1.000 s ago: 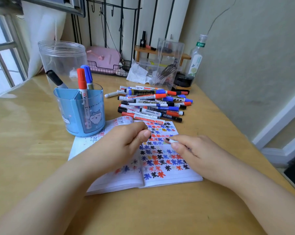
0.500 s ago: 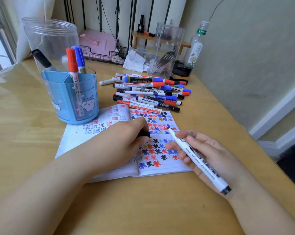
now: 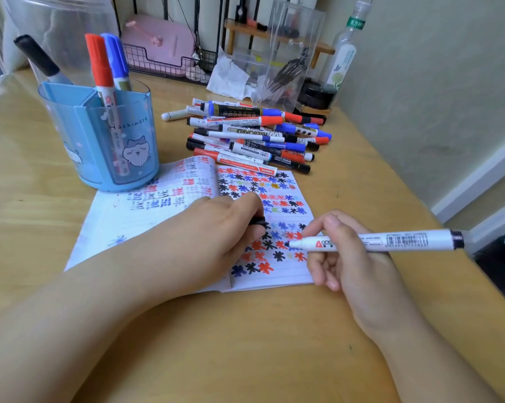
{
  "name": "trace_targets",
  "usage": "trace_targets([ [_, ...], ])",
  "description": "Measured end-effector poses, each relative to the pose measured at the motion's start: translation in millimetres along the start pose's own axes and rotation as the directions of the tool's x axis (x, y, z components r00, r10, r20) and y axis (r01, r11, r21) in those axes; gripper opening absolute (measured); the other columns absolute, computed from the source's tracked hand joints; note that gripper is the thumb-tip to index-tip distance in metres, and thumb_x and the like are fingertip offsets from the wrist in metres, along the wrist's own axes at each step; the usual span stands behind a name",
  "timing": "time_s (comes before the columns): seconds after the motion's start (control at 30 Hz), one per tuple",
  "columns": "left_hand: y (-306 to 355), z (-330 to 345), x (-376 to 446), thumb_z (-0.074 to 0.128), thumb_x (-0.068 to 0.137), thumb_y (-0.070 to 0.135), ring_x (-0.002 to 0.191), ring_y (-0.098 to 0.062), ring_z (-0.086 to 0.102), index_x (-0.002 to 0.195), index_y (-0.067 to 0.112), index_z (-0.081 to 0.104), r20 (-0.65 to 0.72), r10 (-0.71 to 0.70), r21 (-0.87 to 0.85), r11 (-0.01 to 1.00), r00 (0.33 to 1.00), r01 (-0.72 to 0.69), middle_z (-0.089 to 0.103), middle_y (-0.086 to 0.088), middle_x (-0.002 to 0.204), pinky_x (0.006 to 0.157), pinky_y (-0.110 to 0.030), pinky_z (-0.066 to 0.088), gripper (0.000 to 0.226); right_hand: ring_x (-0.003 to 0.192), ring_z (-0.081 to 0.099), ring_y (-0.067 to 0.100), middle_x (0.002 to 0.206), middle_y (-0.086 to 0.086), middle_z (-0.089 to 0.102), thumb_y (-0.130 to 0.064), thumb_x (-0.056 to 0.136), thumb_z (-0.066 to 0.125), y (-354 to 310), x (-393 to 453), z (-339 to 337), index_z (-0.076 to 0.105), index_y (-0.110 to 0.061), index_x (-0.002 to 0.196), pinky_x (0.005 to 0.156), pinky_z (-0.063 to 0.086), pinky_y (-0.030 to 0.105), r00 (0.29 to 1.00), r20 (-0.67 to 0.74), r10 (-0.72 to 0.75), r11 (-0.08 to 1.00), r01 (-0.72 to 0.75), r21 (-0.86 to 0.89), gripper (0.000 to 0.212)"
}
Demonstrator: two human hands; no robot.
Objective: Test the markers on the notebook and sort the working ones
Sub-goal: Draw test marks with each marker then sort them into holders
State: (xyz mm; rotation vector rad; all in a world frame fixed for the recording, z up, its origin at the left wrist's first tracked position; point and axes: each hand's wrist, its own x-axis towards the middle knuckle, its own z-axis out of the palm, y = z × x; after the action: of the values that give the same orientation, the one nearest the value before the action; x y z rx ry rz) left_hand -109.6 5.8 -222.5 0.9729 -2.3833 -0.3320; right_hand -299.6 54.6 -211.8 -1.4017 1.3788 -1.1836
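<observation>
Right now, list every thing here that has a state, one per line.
White marker: uncapped, gripped in the right hand, tip over the page.
Black cap: off, held in the left hand.
Notebook: open, lying flat, covered in star marks.
Blue holder: upright, three capped markers standing in it.
Marker pile: lying loose behind the notebook.
Bottle: upright, capped.

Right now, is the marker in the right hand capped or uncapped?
Uncapped: the marker shows a bare tip over the notebook; the left hand holds a black cap.
</observation>
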Motion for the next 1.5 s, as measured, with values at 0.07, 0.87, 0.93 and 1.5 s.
trace_targets([
  [0.07, 0, 2, 0, 0.028, 0.089, 0.043, 0.071, -0.013, 0.039, 0.092, 0.028, 0.036, -0.002, 0.041, 0.014, 0.999, 0.999, -0.041, 0.046, 0.009, 0.075, 0.062, -0.016, 0.031, 0.018, 0.044, 0.037, 0.006, 0.046, 0.000, 0.044, -0.049, 0.079, 0.051, -2, -2, 2, 0.055, -0.016, 0.070, 0.046, 0.032, 0.014, 0.999, -0.041, -0.014, 0.995, 0.010, -0.103, 0.035],
  [0.87, 17, -4, 3, 0.030, 0.093, 0.030, 0.077, -0.025, 0.052, 0.105, 0.012, 0.047, 0.059, -0.054, 0.057, 0.997, 0.997, 0.051, 0.057, -0.006, 0.082, 0.066, -0.027, 0.031, 0.028, 0.040, 0.024, 0.007, 0.041, -0.010, 0.029, -0.010, 0.081, 0.064, -2, -3, 5, 0.037, -0.010, 0.059, 0.038, 0.021, 0.014, 0.998, -0.003, -0.062, 0.954, 0.058, -0.296, 0.035],
  [0.93, 16, -4, 3, 0.030, 0.093, 0.030, 0.078, -0.025, 0.051, 0.106, 0.012, 0.047, 0.059, -0.055, 0.067, 0.996, 0.997, 0.051, 0.057, -0.006, 0.084, 0.067, -0.027, 0.030, 0.027, 0.039, 0.026, 0.007, 0.041, -0.010, 0.031, -0.013, 0.081, 0.065, -2, -4, 6, 0.039, -0.009, 0.060, 0.039, 0.021, 0.014, 0.997, 0.009, -0.073, 0.950, 0.073, -0.305, 0.034],
  [1.5, 7, -1, 1, 0.029, 0.090, 0.044, 0.075, -0.015, 0.045, 0.094, 0.027, 0.039, 0.045, -0.028, -0.005, 1.000, 0.999, 0.028, 0.056, 0.003, 0.079, 0.066, -0.032, 0.036, 0.020, 0.038, 0.027, 0.007, 0.040, -0.011, 0.032, -0.014, 0.081, 0.065, -3, -4, 7, 0.041, -0.011, 0.060, 0.039, 0.022, 0.014, 0.998, 0.014, -0.062, 0.948, 0.063, -0.312, 0.032],
])
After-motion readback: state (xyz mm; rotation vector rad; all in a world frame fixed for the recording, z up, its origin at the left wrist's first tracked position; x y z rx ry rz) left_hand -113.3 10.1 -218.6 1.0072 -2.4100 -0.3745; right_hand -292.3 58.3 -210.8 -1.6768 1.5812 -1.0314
